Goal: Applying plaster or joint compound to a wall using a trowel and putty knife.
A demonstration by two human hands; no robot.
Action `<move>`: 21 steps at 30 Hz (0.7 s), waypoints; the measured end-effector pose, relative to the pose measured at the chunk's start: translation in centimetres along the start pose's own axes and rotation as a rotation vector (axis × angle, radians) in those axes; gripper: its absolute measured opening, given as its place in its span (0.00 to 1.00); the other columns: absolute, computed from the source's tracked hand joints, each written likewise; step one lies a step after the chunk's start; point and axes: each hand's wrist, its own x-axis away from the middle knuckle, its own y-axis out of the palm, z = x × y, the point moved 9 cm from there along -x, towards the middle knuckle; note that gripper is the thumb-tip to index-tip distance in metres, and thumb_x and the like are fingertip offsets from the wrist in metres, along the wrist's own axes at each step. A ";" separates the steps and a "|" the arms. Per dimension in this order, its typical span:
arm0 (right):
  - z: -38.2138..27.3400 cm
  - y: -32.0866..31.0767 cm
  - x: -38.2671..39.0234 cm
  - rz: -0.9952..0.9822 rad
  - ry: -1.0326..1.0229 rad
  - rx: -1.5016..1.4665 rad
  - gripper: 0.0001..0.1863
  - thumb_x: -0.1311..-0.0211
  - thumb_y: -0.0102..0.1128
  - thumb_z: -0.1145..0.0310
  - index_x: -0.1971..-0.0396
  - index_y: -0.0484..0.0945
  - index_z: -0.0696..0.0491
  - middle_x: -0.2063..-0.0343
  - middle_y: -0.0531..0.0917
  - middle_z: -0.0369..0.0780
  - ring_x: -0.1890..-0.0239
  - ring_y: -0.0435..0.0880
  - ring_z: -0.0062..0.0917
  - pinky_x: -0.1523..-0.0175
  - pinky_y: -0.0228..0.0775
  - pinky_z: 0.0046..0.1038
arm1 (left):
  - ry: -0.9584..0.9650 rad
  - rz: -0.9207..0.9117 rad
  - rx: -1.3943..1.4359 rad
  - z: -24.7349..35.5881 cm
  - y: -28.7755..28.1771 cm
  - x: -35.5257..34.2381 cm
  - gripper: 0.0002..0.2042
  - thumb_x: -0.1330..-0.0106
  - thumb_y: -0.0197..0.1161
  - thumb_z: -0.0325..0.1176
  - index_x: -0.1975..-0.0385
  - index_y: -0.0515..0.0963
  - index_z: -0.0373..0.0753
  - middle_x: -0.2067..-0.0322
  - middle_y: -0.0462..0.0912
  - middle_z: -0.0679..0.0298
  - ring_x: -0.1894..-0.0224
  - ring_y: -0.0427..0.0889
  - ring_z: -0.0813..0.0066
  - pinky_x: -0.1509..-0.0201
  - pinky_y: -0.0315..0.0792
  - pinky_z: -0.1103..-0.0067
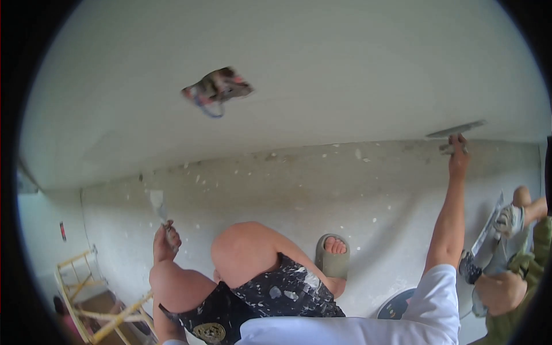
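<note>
My right hand is stretched out to the far right and wraps round the handle of a plastering trowel. The trowel's long thin blade lies against the lower part of the pale wall, just above the floor line. Beside my bent left knee, my left hand grips a putty knife. Its flared, whitish blade points up and away over the floor, apart from the wall. Farther up the wall, an open electrical box shows loose wires, one blue loop hanging out.
A co-worker crouches close on my right, a gloved hand by another long blade. A dark round object is partly hidden by my sleeve. Yellow scaffolding stands at lower left. White spatters dot the grey floor.
</note>
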 end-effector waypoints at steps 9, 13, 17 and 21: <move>1.7 25.1 21.3 -0.150 -0.169 0.343 0.18 0.38 0.69 0.69 0.52 0.78 0.63 0.57 0.82 0.40 0.54 0.78 0.22 0.45 0.69 0.24 | 0.100 -0.194 0.080 -0.2 2.5 5.1 0.20 0.26 0.55 0.43 0.47 0.73 0.31 0.71 0.80 0.61 0.76 0.77 0.73 0.72 0.70 0.77; -0.1 33.7 27.4 -0.238 -0.213 0.312 0.19 0.40 0.70 0.69 0.53 0.78 0.63 0.57 0.82 0.41 0.55 0.79 0.24 0.45 0.70 0.27 | 0.152 -0.295 0.198 0.1 4.4 8.8 0.19 0.26 0.55 0.42 0.49 0.75 0.30 0.71 0.80 0.61 0.76 0.78 0.74 0.72 0.72 0.78; -6.1 42.6 36.0 -0.294 -0.347 0.422 0.20 0.42 0.72 0.67 0.54 0.78 0.62 0.57 0.82 0.42 0.56 0.79 0.28 0.45 0.70 0.28 | 0.231 -0.292 0.314 -0.4 2.7 15.0 0.19 0.25 0.54 0.43 0.51 0.75 0.30 0.72 0.80 0.59 0.77 0.77 0.74 0.75 0.70 0.77; -9.7 49.7 40.7 -0.335 -0.405 0.472 0.22 0.44 0.75 0.65 0.55 0.78 0.62 0.58 0.82 0.43 0.56 0.79 0.29 0.47 0.71 0.29 | 0.258 -0.284 0.483 -1.0 1.3 19.6 0.18 0.25 0.54 0.41 0.52 0.75 0.29 0.72 0.81 0.58 0.76 0.78 0.73 0.72 0.72 0.78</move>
